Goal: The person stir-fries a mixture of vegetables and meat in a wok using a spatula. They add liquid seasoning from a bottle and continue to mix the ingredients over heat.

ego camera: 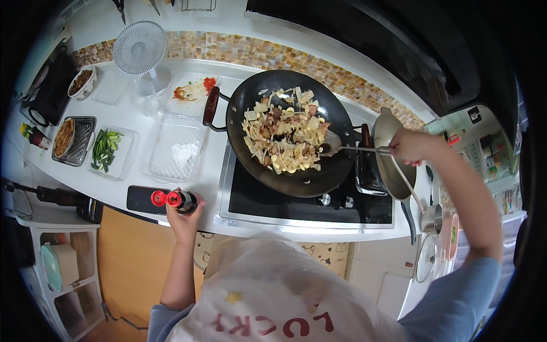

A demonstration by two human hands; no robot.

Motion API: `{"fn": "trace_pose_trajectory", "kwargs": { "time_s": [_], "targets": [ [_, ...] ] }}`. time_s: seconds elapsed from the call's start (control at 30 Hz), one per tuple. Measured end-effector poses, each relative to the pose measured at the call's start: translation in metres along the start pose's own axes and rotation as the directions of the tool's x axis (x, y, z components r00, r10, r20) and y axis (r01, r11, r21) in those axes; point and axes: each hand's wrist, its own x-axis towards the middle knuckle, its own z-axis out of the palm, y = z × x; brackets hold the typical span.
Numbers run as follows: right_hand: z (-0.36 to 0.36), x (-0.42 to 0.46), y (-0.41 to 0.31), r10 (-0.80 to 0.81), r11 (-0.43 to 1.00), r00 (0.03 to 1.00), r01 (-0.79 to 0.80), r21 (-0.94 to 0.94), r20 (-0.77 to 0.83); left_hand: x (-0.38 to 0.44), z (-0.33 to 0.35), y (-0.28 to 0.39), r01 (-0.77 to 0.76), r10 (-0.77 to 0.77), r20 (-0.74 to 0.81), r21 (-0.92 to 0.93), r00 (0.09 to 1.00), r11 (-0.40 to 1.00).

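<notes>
My left hand (184,217) grips a dark sauce bottle (187,201) above the counter's front edge, its red flip cap (159,198) hinged back. Beside the bottle, a black smartphone (141,199) lies flat. Over the right side of the stove, my right hand (411,146) holds the handle of a metal wok spatula (363,149). The spatula's blade rests at the right edge of the food (286,130), sliced pale vegetables mixed with browned meat and garlic pieces. That food fills the middle of a black wok (299,184) with wooden side handles, standing on the cooktop (265,201).
Left of the wok are a tray of chopped green onions (104,149), a plastic tray with white residue (173,149), a sauce-smeared tray (192,92) and a small fan (140,49). Rightward stand a grey pan (399,179), a small saucepan (430,220) and a glass lid (427,257).
</notes>
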Motion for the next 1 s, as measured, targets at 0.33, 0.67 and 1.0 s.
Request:
{"fn": "trace_pose_trajectory", "kwargs": {
  "time_s": [0.33,0.67,1.0],
  "targets": [
    [0.006,-0.012,-0.034,-0.498,0.819,0.639,0.125,-0.56,-0.586,0.023,-0.006,0.062,-0.248,0.241,-0.067,-0.155,0.968,0.956],
    [-0.028,-0.028,-0.004,-0.24,0.932,0.947,0.162,-0.324,-0.215,0.039,-0.017,0.071,-0.622,0.643,0.051,0.321,0.764,0.714],
    [0.1,0.023,-0.045,-0.102,0.945,0.827,0.254,0.205,-0.554,0.042,-0.014,0.071,-0.645,0.66,0.06,0.291,0.749,0.706]
  ]
}}
